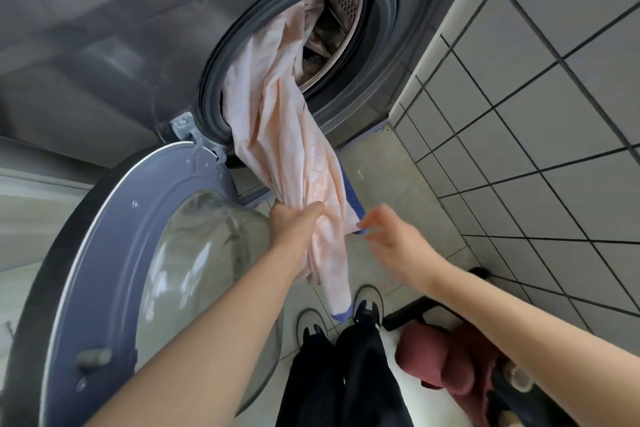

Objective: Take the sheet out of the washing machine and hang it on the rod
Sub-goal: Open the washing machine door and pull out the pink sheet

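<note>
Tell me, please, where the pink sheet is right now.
In the head view, the pink sheet hangs from the washing machine drum at centre, gripped by the left hand.

A home laundry corner: a grey front-loading washing machine (138, 45) stands beyond the fingers (311, 210), its round glass door (138, 253) swung open to their left, grey wall tiles (536, 114) to their right, pale floor tiles (374, 163) beneath.

Grey tiled wall (540, 121), pale floor (381, 170)
</note>
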Tool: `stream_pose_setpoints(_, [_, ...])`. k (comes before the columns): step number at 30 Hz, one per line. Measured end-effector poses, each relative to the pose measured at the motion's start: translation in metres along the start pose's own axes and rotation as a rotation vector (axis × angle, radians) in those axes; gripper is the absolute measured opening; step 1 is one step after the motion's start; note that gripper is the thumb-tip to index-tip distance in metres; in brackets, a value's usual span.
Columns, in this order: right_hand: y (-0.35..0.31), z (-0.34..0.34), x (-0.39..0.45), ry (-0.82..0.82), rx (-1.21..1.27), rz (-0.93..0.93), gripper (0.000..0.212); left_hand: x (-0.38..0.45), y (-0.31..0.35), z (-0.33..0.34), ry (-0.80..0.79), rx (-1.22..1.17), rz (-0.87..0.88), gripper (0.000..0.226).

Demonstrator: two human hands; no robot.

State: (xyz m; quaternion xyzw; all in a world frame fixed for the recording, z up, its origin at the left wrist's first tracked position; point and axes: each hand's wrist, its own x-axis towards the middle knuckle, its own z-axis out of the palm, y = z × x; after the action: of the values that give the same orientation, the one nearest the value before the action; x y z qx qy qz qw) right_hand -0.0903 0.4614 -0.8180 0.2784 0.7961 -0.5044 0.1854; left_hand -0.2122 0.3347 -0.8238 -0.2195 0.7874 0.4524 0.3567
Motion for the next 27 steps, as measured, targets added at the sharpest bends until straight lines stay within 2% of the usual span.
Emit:
stream_pose_setpoints(2, [-0.004, -0.012, 0.018, 0.158, 0.086, 0.159, 0.016, -0.008, 0.002, -0.003, -0.038, -0.023, 0.006, 0.035])
stream_pose_setpoints(3, [-0.006, -0.017, 0.027, 0.173, 0.106, 0.230, 0.011, -0.012, 0.002, -0.006, -0.061, -0.036, 0.007, 0.034])
stream_pose_setpoints(5, [-0.009, -0.020, 0.043, 0.111, 0.187, 0.338, 0.032, -0.020, 0.002, -0.010, -0.099, -0.068, -0.005, 0.030])
stream_pose_setpoints(9, [-0.017, -0.018, 0.061, -0.227, 0.767, 0.566, 0.064, -0.030, -0.004, -0.013, -0.199, -0.062, 0.004, 0.028])
stream_pose_setpoints(11, [-0.023, -0.018, 0.066, -0.304, 0.788, 0.546, 0.075, -0.033, -0.010, -0.012, -0.227, 0.021, 0.046, 0.038])
stream_pose_setpoints(15, [-0.044, -0.009, 0.069, -0.321, 0.690, 0.379, 0.071, -0.036, -0.023, -0.001, -0.209, 0.333, 0.072, 0.074])
stream_pose_setpoints(18, [-0.052, 0.006, 0.062, -0.364, 0.613, 0.341, 0.077, -0.045, -0.026, 0.008, -0.167, 0.715, 0.215, 0.077])
stream_pose_setpoints(20, [-0.053, 0.014, 0.055, -0.329, 0.542, 0.270, 0.063, -0.055, -0.031, 0.014, -0.146, 0.953, 0.365, 0.077])
stream_pose_setpoints(22, [-0.052, 0.019, 0.048, -0.231, 0.519, 0.251, 0.051, -0.067, -0.033, 0.015, -0.178, 1.013, 0.427, 0.081])
stream_pose_setpoints(25, [-0.047, 0.022, 0.039, 0.020, 0.586, 0.317, 0.028, -0.078, -0.037, 0.007, -0.280, 0.919, 0.471, 0.078])
stream_pose_setpoints(27, [-0.044, 0.019, 0.034, 0.113, 0.723, 0.356, 0.015, -0.084, -0.042, -0.003, -0.230, 0.700, 0.502, 0.062])
